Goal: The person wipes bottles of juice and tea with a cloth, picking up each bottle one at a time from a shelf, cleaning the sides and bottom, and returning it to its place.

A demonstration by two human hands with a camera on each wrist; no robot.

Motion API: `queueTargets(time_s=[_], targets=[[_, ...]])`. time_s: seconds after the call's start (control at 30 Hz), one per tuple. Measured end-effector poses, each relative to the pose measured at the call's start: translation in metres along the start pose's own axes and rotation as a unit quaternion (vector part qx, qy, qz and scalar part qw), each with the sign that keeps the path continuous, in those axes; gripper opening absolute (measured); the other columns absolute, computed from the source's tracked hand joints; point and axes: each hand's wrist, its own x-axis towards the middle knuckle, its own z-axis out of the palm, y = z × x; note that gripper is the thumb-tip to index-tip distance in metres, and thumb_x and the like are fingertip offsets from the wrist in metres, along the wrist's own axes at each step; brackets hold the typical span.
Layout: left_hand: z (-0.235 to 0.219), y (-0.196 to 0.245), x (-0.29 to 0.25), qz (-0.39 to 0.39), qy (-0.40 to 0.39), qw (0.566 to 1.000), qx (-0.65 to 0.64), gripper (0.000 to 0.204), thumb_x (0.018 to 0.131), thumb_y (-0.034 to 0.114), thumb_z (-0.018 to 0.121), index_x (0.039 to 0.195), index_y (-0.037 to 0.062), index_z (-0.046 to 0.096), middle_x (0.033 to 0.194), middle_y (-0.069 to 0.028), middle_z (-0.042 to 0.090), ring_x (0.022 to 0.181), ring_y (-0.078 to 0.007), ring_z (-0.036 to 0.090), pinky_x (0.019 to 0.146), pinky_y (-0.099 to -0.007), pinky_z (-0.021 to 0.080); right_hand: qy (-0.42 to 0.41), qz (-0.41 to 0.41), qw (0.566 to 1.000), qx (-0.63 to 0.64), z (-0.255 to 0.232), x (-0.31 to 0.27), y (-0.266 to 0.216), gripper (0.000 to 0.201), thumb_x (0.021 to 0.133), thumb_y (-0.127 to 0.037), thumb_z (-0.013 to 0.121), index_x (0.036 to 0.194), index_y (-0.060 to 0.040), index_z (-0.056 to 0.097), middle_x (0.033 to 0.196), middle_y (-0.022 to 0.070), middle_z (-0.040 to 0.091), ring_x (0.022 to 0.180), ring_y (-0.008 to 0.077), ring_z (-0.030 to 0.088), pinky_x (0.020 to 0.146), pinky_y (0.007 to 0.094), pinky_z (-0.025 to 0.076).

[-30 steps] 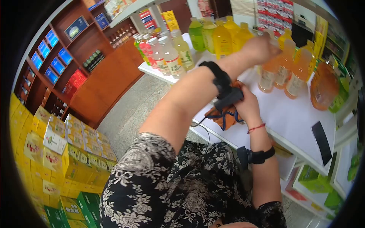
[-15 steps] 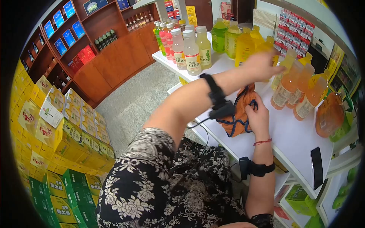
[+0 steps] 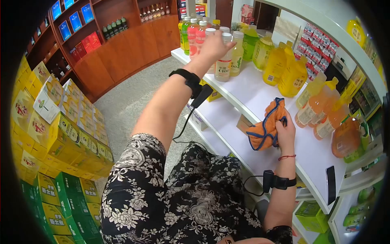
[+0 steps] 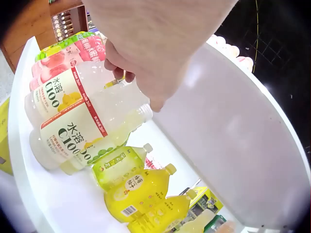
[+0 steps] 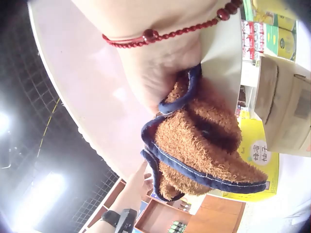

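My left hand [image 3: 215, 46] is at the tops of the clear C100 bottles [image 3: 222, 67] on the white shelf. In the left wrist view, its thumb and fingers straddle the upper end of the front C100 bottle [image 4: 73, 133]; whether they grip it I cannot tell. My right hand [image 3: 286, 132] holds a bunched orange cloth [image 3: 264, 132] with dark blue edging above the shelf's front edge. Fluffy pile shows on the cloth [image 5: 194, 145] in the right wrist view, and it hangs from the fingers.
Pink and green bottles [image 3: 195, 36] stand left of the C100 ones. Yellow bottles [image 3: 280, 67] and orange-coloured drinks [image 3: 310, 110] line the shelf rightward. A black phone-like slab [image 3: 331, 185] lies at the shelf's right end. Stacked yellow cartons [image 3: 73, 142] are on the left.
My left hand has swept left from over the yellow and orange bottles to the C100 bottles. The right hand still holds the cloth, now in plain sight. The head view has shifted.
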Motion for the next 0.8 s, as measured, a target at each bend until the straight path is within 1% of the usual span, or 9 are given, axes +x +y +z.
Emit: queueTargets(time_s=[0.03, 0.07, 0.1, 0.2, 0.3, 0.4, 0.47, 0.67, 0.8], targets=[[0.003, 0.0, 0.002, -0.005, -0.023, 1.0, -0.01, 0.068, 0.078, 0.047, 0.066, 0.122, -0.002, 0.047, 0.114, -0.0242, 0.055, 0.106, -0.0349, 0.056, 0.087, -0.0425, 0.047, 0.004, 0.006, 1.0, -0.014, 0.0, 0.0, -0.002, 0.051, 0.08, -0.008, 0.054, 0.129, 0.0008, 0.046, 0.097, 0.0071, 0.063, 0.086, 0.0122, 0.058, 0.078, 0.026, 0.046], [0.007, 0.0, 0.0, -0.01, 0.004, 1.0, -0.022, 0.064, 0.078, 0.047, 0.065, 0.116, -0.0022, 0.049, 0.107, -0.0228, 0.06, 0.102, -0.0341, 0.058, 0.086, -0.0422, 0.048, 0.008, 0.014, 0.999, -0.028, -0.001, -0.001, -0.003, 0.05, 0.08, -0.006, 0.053, 0.129, 0.001, 0.046, 0.098, 0.0067, 0.062, 0.087, 0.0118, 0.057, 0.079, 0.0254, 0.046], [0.006, 0.0, 0.001, -0.01, 0.004, 1.0, -0.029, 0.064, 0.078, 0.047, 0.065, 0.116, -0.0022, 0.049, 0.107, -0.0228, 0.06, 0.102, -0.0341, 0.058, 0.086, -0.0422, 0.048, 0.011, 0.013, 0.999, -0.034, 0.0, -0.002, -0.003, 0.05, 0.08, -0.006, 0.053, 0.129, 0.001, 0.046, 0.098, 0.0067, 0.062, 0.087, 0.0118, 0.057, 0.079, 0.0254, 0.046], [0.002, -0.001, 0.002, -0.046, -0.039, 0.997, -0.042, 0.059, 0.078, 0.046, 0.065, 0.11, -0.0027, 0.051, 0.103, -0.0228, 0.062, 0.098, -0.0352, 0.06, 0.084, -0.0427, 0.048, 0.012, 0.012, 1.0, 0.009, 0.0, -0.002, -0.005, 0.049, 0.081, -0.004, 0.051, 0.129, 0.0018, 0.046, 0.102, 0.0068, 0.061, 0.09, 0.0118, 0.057, 0.081, 0.0244, 0.045], [0.0, 0.0, -0.008, 0.0, -0.022, 0.997, -0.076, 0.057, 0.079, 0.045, 0.065, 0.107, -0.0037, 0.052, 0.099, -0.0234, 0.063, 0.093, -0.037, 0.061, 0.082, -0.0435, 0.048, 0.013, 0.021, 1.0, 0.014, 0.0, -0.005, -0.009, 0.048, 0.081, -0.002, 0.05, 0.129, 0.0026, 0.046, 0.106, 0.0075, 0.06, 0.094, 0.0125, 0.056, 0.084, 0.0244, 0.044], [-0.001, 0.016, -0.022, 0.04, -0.052, 0.987, -0.149, 0.059, 0.081, 0.044, 0.064, 0.114, -0.0032, 0.051, 0.101, -0.0261, 0.061, 0.096, -0.0369, 0.06, 0.081, -0.0432, 0.048, 0.011, 0.026, 0.998, 0.056, -0.001, -0.003, -0.007, 0.049, 0.081, -0.002, 0.051, 0.13, 0.003, 0.045, 0.109, 0.0076, 0.059, 0.097, 0.0134, 0.056, 0.085, 0.0254, 0.044], [0.005, 0.031, -0.033, 0.065, -0.052, 0.977, -0.199, 0.057, 0.08, 0.044, 0.065, 0.11, -0.0026, 0.054, 0.092, -0.0234, 0.063, 0.086, -0.0349, 0.062, 0.073, -0.0416, 0.048, 0.001, 0.031, 0.996, 0.085, -0.003, -0.003, -0.003, 0.05, 0.082, -0.002, 0.051, 0.131, 0.0029, 0.044, 0.11, 0.0075, 0.059, 0.097, 0.0135, 0.056, 0.086, 0.0257, 0.044], [0.005, 0.087, -0.063, 0.108, -0.116, 0.946, -0.281, 0.055, 0.078, 0.045, 0.067, 0.104, -0.0017, 0.057, 0.076, -0.0164, 0.06, 0.068, -0.0307, 0.058, 0.062, -0.0388, 0.046, 0.01, 0.032, 0.998, 0.045, -0.003, -0.006, -0.006, 0.05, 0.083, -0.001, 0.051, 0.131, 0.0028, 0.042, 0.112, 0.0083, 0.058, 0.099, 0.014, 0.056, 0.086, 0.0261, 0.045], [0.021, 0.101, -0.072, 0.123, -0.121, 0.935, -0.308, 0.054, 0.076, 0.045, 0.069, 0.104, -0.0001, 0.058, 0.078, -0.016, 0.059, 0.07, -0.029, 0.057, 0.065, -0.0377, 0.046, 0.003, 0.052, 0.995, 0.081, -0.001, -0.007, -0.01, 0.05, 0.083, -0.001, 0.052, 0.131, 0.0035, 0.042, 0.115, 0.0092, 0.057, 0.101, 0.0146, 0.056, 0.087, 0.0266, 0.045]])
